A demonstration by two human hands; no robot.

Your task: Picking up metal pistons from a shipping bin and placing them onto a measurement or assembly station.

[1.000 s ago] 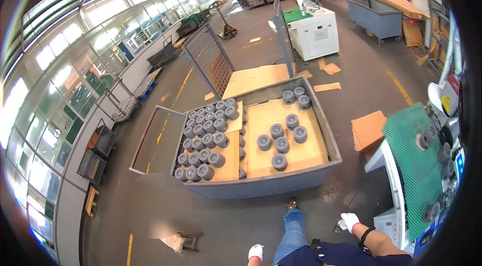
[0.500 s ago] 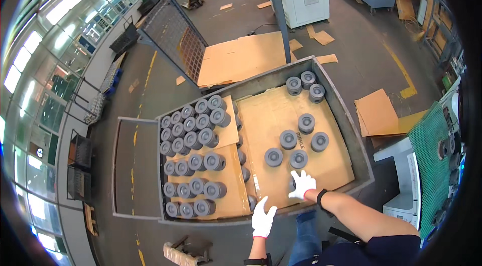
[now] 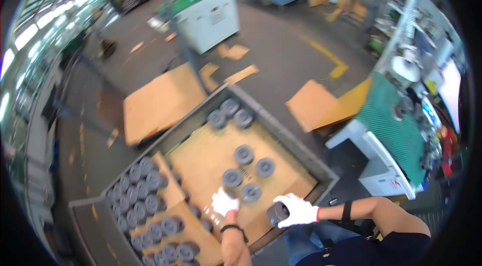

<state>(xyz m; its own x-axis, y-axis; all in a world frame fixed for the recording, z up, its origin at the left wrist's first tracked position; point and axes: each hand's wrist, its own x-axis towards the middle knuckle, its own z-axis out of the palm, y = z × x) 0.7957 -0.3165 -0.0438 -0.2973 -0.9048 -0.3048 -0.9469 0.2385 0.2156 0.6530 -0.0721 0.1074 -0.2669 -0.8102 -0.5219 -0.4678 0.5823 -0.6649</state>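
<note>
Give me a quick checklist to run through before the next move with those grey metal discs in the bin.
1. Right hand grips a disc: ok.
2. Held disc is above the bin edge, off the cardboard: ok.
3. Left hand is on the cardboard by the loose discs: ok.
4. Left hand holds anything: cannot tell.
5. Both hands gloved: ok.
6. Stacked discs on the left side sit in tidy rows: ok.
</note>
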